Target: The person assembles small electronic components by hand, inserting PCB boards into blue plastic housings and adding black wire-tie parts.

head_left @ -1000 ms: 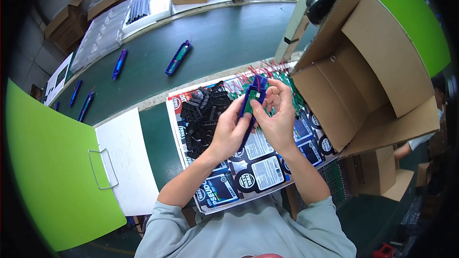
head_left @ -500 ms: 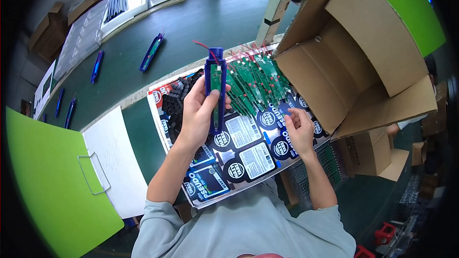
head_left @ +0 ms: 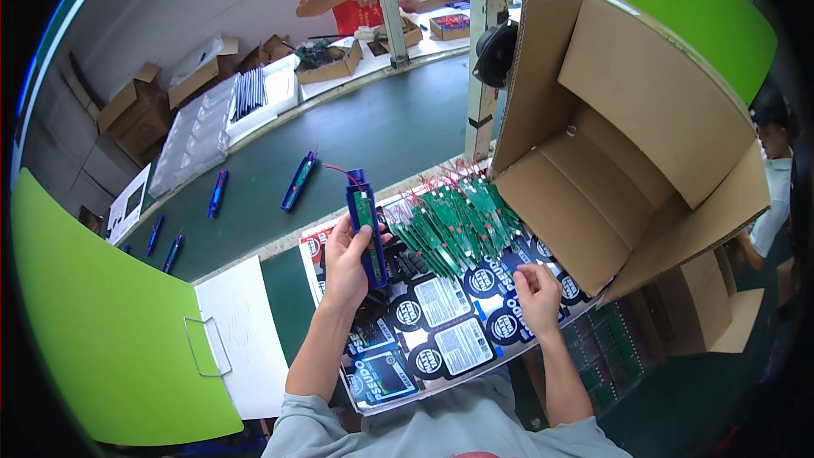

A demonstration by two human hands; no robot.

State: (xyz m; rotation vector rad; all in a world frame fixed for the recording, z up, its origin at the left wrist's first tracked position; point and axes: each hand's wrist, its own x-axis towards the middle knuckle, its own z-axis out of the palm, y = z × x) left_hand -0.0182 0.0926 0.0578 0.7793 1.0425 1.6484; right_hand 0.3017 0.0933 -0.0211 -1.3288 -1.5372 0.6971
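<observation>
Clasping open blue casing [head_left: 375,250], green board [head_left: 364,205] inside, between thumb [head_left: 362,240] and fingers [head_left: 342,232], your left hand [head_left: 346,263] hung left of the board pile [head_left: 458,225]; right hand [head_left: 539,293] curled near it, grip unclear.

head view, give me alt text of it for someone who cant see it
In the grip of a person's left hand is a blue casing holding a green circuit board; the right hand is loosely curled above a printed sheet. Beyond, more green boards lie piled beside an open cardboard box.
</observation>
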